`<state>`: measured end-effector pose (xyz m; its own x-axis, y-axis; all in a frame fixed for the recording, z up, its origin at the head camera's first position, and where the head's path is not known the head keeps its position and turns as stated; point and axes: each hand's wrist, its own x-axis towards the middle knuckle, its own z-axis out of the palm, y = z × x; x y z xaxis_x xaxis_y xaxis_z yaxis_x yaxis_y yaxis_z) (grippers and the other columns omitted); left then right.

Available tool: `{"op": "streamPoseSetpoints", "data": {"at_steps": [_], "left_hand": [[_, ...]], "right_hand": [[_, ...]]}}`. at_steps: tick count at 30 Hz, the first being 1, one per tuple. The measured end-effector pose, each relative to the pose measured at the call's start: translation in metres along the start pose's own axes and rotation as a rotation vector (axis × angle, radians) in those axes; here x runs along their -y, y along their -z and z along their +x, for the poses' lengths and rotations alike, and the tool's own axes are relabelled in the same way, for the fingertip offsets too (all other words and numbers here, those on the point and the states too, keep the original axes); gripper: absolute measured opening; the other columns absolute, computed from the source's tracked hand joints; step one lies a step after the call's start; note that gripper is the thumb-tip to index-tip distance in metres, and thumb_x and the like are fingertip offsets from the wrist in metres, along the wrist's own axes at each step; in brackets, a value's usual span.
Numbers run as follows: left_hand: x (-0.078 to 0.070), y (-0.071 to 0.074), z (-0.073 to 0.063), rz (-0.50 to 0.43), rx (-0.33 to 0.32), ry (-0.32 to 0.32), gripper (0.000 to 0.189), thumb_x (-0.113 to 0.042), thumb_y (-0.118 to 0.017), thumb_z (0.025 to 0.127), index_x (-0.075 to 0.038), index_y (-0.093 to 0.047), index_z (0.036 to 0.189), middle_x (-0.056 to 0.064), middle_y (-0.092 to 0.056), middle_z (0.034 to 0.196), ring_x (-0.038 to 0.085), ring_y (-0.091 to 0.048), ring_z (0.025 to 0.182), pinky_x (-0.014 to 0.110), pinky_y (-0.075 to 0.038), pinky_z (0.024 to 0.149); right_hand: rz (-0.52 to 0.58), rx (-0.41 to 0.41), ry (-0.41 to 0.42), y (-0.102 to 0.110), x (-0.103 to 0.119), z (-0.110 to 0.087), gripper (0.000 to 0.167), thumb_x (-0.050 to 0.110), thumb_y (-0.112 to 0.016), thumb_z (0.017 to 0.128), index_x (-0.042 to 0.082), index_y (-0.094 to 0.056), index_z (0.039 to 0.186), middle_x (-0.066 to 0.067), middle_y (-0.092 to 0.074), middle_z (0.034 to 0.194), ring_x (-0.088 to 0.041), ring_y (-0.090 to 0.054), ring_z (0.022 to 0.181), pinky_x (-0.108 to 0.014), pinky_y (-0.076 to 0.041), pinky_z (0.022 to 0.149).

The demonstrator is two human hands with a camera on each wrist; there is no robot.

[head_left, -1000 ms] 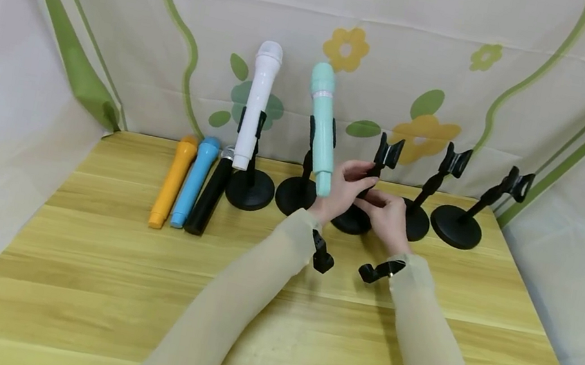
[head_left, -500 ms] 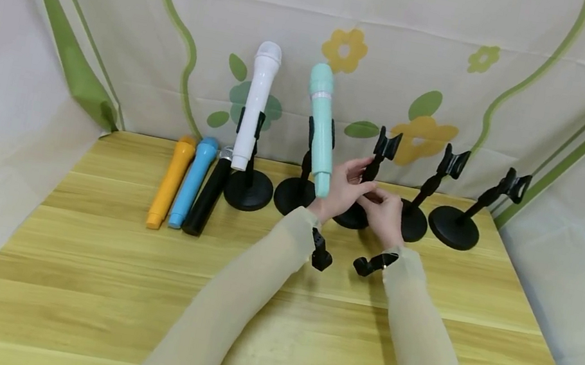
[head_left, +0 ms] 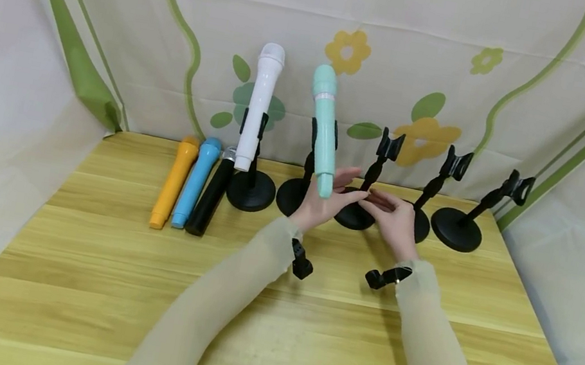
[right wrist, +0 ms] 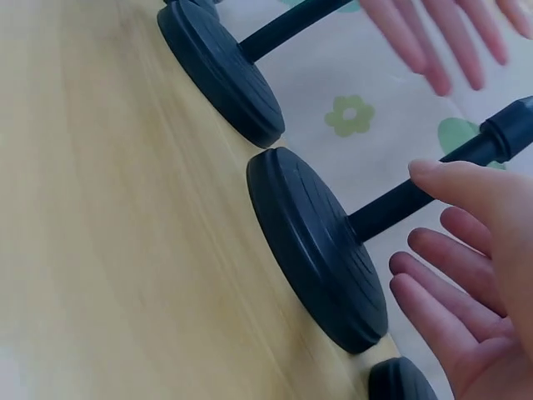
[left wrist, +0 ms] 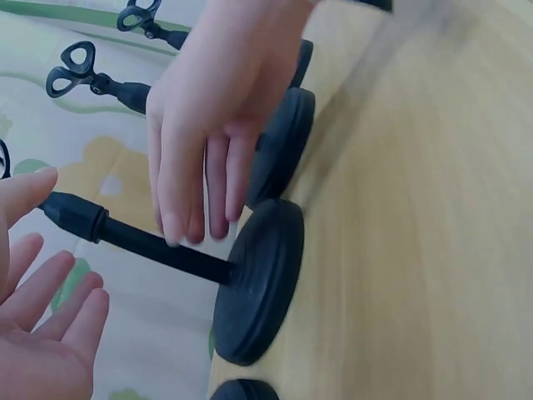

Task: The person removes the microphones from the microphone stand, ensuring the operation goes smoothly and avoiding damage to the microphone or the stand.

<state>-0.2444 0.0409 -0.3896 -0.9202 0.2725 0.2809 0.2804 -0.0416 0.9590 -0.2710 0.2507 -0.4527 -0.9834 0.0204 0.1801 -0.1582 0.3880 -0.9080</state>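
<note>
A black desktop microphone stand (head_left: 373, 174) with an unfilled clip at its top is third in a row of several stands. My left hand (head_left: 324, 204) is just left of its pole, fingers spread and holding nothing; the left wrist view shows the left palm (left wrist: 46, 342) turned up. My right hand (head_left: 395, 223) is at the pole's right side with fingers nearly straight. In the right wrist view its thumb (right wrist: 454, 177) overlaps the pole above the round base (right wrist: 321, 250). A mint-green microphone (head_left: 324, 136) in the second stand's clip partly covers my left hand.
A white microphone (head_left: 259, 105) leans in the leftmost stand's clip. Orange (head_left: 172, 184), blue (head_left: 195, 185) and black (head_left: 211, 194) microphones lie side by side at the left. Two more stands with unfilled clips (head_left: 455, 164) (head_left: 516, 187) are on the right, before the curtain.
My left hand has let go of the third stand's pole and drawn back left, its fingers spreading. My right hand has loosened and shifted slightly right. The stand remains upright.
</note>
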Motion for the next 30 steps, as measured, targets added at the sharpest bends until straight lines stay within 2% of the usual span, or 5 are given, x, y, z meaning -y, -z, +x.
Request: {"op": "streamPoseSetpoints", "data": {"at_steps": [3, 8, 17, 24, 30], "left_hand": [[0.016, 0.009, -0.001, 0.117, 0.009, 0.014, 0.049, -0.017, -0.075, 0.095, -0.008, -0.060, 0.141, 0.008, -0.060, 0.141, 0.022, -0.056, 0.130, 0.033, -0.046, 0.106], [0.032, 0.025, -0.013, 0.299, 0.009, -0.031, 0.050, -0.029, -0.079, 0.092, -0.013, -0.065, 0.137, 0.003, -0.066, 0.133, 0.024, -0.062, 0.122, 0.033, -0.052, 0.098], [0.036, 0.056, -0.037, 0.220, -0.081, -0.005, 0.046, -0.022, -0.081, 0.091, -0.008, -0.066, 0.132, 0.004, -0.066, 0.129, 0.026, -0.062, 0.121, 0.038, -0.049, 0.103], [0.035, 0.080, -0.045, 0.204, -0.148, -0.067, 0.050, -0.024, -0.080, 0.092, -0.004, -0.065, 0.135, 0.003, -0.065, 0.133, 0.029, -0.061, 0.123, 0.042, -0.049, 0.104], [0.034, 0.090, -0.047, 0.186, -0.193, -0.070, 0.051, -0.022, -0.082, 0.090, -0.003, -0.065, 0.134, 0.006, -0.066, 0.131, 0.031, -0.061, 0.122, 0.044, -0.049, 0.104]], "right_hand": [[-0.008, 0.006, -0.014, 0.004, 0.002, -0.006, 0.060, 0.041, -0.083, 0.086, 0.009, -0.067, 0.135, -0.006, -0.069, 0.126, -0.019, -0.067, 0.113, -0.032, -0.055, 0.094], [-0.017, 0.042, -0.029, 0.007, 0.012, -0.017, 0.059, 0.038, -0.082, 0.088, 0.010, -0.065, 0.137, -0.007, -0.066, 0.132, -0.020, -0.064, 0.118, -0.031, -0.053, 0.097], [-0.017, 0.113, 0.030, 0.006, 0.063, -0.053, 0.048, 0.017, -0.078, 0.094, -0.003, -0.064, 0.134, -0.023, -0.062, 0.134, -0.038, -0.061, 0.122, -0.021, -0.053, 0.091], [0.032, 0.143, 0.063, 0.000, 0.075, -0.066, 0.043, 0.010, -0.077, 0.093, -0.004, -0.065, 0.132, -0.023, -0.062, 0.133, -0.039, -0.059, 0.123, -0.019, -0.052, 0.092], [0.066, 0.154, 0.096, -0.009, 0.084, -0.068, 0.043, 0.009, -0.077, 0.093, -0.003, -0.064, 0.133, -0.022, -0.063, 0.133, -0.039, -0.059, 0.123, -0.022, -0.052, 0.093]]}}
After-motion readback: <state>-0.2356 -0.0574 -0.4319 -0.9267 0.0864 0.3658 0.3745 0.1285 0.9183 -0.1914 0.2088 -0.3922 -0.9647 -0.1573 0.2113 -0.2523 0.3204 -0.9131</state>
